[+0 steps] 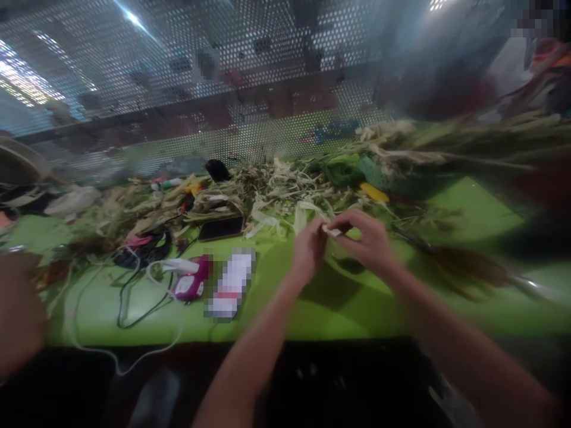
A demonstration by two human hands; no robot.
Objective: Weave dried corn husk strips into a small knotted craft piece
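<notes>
- Head view: your left hand point(308, 246) and right hand point(363, 238) meet above the green table point(339, 309), fingertips pinched from both sides on one small pale strip point(332, 231).
- The strip sits between the two hands, touching both. Its long axis seems to run roughly left to right, from one pinch to the other, though blur makes its exact shape hard to tell.
- Both hands are narrowed onto the strip, neither spread wide; your right hand curls over it from above, and your left closes on its left end. Neither hand is clearly nearer.
- Just beyond your hands lies a heap of pale husks and dry stalks point(276, 196), with a yellow piece point(375, 192) to its right.
- To your left, well apart from the strip, lie a dark phone point(222, 227), a magenta device point(191, 284) and a white cable point(134, 356).
- At the far left edge another person's hand point(20, 309) shows, blurred.
</notes>
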